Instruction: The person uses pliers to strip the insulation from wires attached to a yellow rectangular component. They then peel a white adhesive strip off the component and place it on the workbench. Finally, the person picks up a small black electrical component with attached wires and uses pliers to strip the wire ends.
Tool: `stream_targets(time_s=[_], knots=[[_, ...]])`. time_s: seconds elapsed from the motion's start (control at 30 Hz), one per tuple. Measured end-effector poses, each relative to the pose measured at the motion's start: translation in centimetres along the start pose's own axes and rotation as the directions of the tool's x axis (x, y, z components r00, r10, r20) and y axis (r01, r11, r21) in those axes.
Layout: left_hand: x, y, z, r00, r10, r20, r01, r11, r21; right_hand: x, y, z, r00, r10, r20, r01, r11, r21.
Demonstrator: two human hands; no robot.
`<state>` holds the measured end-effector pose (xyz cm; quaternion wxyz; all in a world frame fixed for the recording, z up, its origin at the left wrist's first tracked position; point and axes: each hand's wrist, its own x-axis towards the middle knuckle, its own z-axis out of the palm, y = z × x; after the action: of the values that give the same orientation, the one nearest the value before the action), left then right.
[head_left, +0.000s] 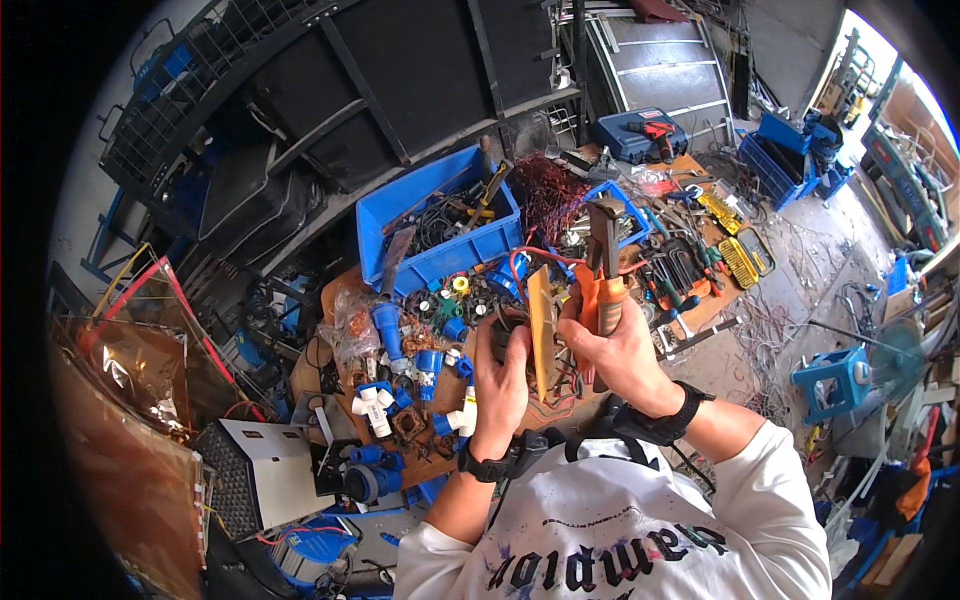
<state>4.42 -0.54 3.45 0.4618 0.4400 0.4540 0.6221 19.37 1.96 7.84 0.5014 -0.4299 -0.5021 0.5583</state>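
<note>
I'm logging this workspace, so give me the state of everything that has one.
Left hand: closed around a dark round part.
Right hand: closed on an orange-handled tool, metal head up.
Yellow panel: between the hands, nearly edge-on.
Blue crate: open-topped, holding cables and tools.
Yellow case: open.
Blue toolbox: looks shut.

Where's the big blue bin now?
Head view, upper left of centre: the big blue bin sits beyond the left hand, left of the dark red wire.
</note>
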Motion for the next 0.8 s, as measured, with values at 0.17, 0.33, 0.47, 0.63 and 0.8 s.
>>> stream_targets(time_s=[0.17, 0.33, 0.47, 0.63, 0.8], knots=[[-0.4, -0.2, 0.1, 0.999, -0.038, -0.024, 0.036, 0.997, -0.068, -0.3, 0.3, -0.4, 0.995, -0.094, 0.045, 0.096, 0.995, -0.041], [-0.2, -0.6, -0.2, 0.999, -0.041, 0.016, 0.042, 0.993, -0.109, -0.6, 0.1, -0.4, 0.992, -0.088, 0.088, 0.089, 0.996, -0.006], [-0.2, -0.2, -0.7, 0.991, -0.119, 0.068, 0.130, 0.973, -0.193, -1.2, -1.6, -0.4, 0.996, 0.069, 0.063, -0.073, 0.995, 0.067], [0.0, 0.7, -1.2, 0.994, -0.070, 0.083, 0.088, 0.964, -0.252, -1.9, -2.2, -2.2, 0.978, 0.123, 0.170, -0.147, 0.980, 0.137], [0.5, 0.8, -2.6, 0.999, -0.018, 0.032, 0.024, 0.980, -0.196, -2.9, -3.0, -4.5, 0.889, 0.397, 0.226, -0.358, 0.913, -0.196]])
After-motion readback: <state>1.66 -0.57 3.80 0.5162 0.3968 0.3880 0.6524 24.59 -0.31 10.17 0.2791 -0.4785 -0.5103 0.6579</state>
